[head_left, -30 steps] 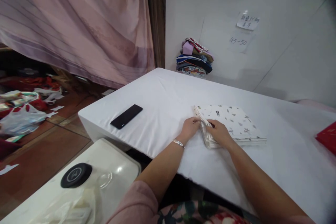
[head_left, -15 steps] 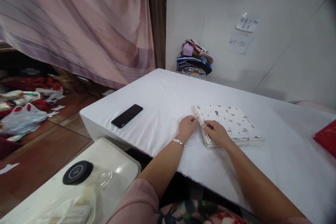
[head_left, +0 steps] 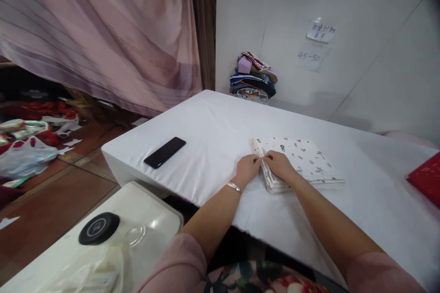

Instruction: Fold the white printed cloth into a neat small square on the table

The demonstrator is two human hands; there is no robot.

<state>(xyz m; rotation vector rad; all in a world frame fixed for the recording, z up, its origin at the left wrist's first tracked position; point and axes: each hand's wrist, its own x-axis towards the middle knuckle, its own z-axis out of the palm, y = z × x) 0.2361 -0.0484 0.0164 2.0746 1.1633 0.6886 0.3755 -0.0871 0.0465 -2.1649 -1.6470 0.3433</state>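
A folded white cloth [head_left: 305, 160] with a grey leaf-like print lies flat in a thick, layered square on the white-covered table [head_left: 220, 123]. At its left edge, my left hand [head_left: 248, 168] pinches the folded layers from outside. My right hand [head_left: 279, 165] rests over the same edge, its fingertips pinched on the cloth right beside the left fingertips. Both hands nearly meet there. The exact layers between the fingers are too small to make out.
A black phone [head_left: 165, 152] lies on the table's left part. A red item [head_left: 426, 178] sits at the far right. Folded clothes [head_left: 253, 78] are stacked by the wall. At lower left, a white surface [head_left: 154, 213] bears a round black object [head_left: 99, 228].
My right hand has moved slightly up and left along the cloth's edge, and its fingertips now meet those of my left hand. The cloth stays in place on the table.
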